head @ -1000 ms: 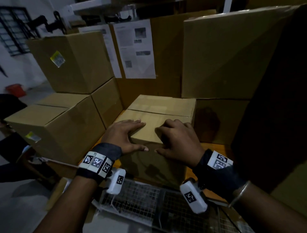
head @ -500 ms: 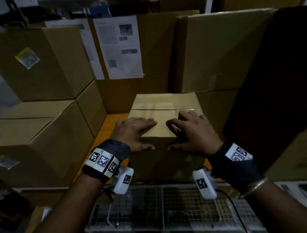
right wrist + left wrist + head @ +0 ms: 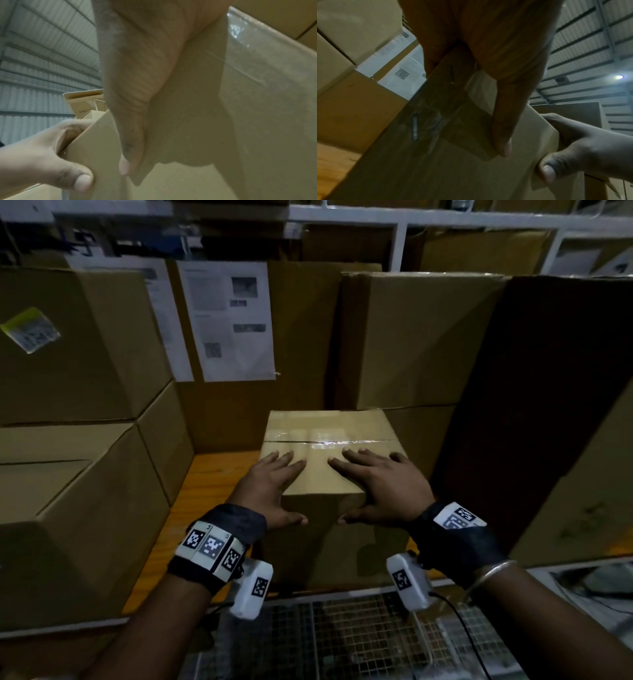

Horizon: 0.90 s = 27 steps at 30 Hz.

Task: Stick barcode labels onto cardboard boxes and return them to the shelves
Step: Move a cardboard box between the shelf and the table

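Note:
A small taped cardboard box (image 3: pixel 325 436) stands on the wooden shelf board (image 3: pixel 205 484) between bigger cartons. My left hand (image 3: pixel 274 487) lies flat on the near left of its top, fingers straight, thumb against the front face. My right hand (image 3: pixel 383 487) lies the same way on the near right. In the left wrist view the left thumb (image 3: pixel 501 135) presses the box's front (image 3: pixel 436 169), with the right hand (image 3: pixel 573 148) beside it. The right wrist view shows the right thumb (image 3: pixel 130 148) on the box (image 3: pixel 257 121) and the left hand (image 3: pixel 51 162) at the corner. No barcode label shows on this box.
Two stacked cartons (image 3: pixel 68 508) flank the left, the upper carrying a yellow label (image 3: pixel 30 330). A tall carton (image 3: pixel 411 337) stands behind, a dark one (image 3: pixel 548 405) at the right. Printed sheets (image 3: pixel 233 320) hang at the back. A wire mesh cart (image 3: pixel 342 638) sits below my wrists.
The box has slid deeper into the shelf and turned square to it. My right fingers went from curled to straight. Both hands stayed on the box top.

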Tool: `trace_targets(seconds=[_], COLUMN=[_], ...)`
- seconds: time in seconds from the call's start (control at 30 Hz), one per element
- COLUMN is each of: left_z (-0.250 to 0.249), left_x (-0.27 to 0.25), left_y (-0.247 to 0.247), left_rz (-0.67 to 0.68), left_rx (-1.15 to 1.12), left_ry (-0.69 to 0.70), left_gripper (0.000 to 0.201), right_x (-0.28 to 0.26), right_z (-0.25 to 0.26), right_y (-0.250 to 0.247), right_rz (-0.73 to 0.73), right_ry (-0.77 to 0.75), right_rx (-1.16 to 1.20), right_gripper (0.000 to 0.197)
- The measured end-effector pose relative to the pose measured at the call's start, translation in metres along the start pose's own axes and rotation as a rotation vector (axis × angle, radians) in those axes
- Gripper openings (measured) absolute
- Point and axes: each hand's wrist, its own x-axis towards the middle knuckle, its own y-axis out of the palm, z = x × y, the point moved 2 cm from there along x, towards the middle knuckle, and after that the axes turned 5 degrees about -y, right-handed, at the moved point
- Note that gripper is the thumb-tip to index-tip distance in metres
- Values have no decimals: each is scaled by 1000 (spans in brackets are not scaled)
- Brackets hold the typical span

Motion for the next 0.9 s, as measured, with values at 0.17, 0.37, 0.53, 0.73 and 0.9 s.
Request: trace_targets(seconds=[0.17,0.37,0.53,0.73,0.9], left_z=[-10,-11,-1,-3,-29], left_x=[-16,-49,-36,-28,-30], left_y=[-8,-25,-26,-12,-7], left_rz=[15,-99,-60,-11,-184], left_rx=[-30,-542,-519,-151,-133], left_ry=[-4,-44,-108,-173,-169], left_gripper=[98,46,59,87,77], right_x=[-5,-19,-31,-47,-62], right_z=[-10,-47,-75,-71,-21], right_y=[-1,-5,-10,-12,-12], right_rz=[15,111,192,122,29], right_ry=[-70,-224,-241,-164,-195], right_rx=[6,64,86,190,233], right_gripper=[104,103,106,92,103])
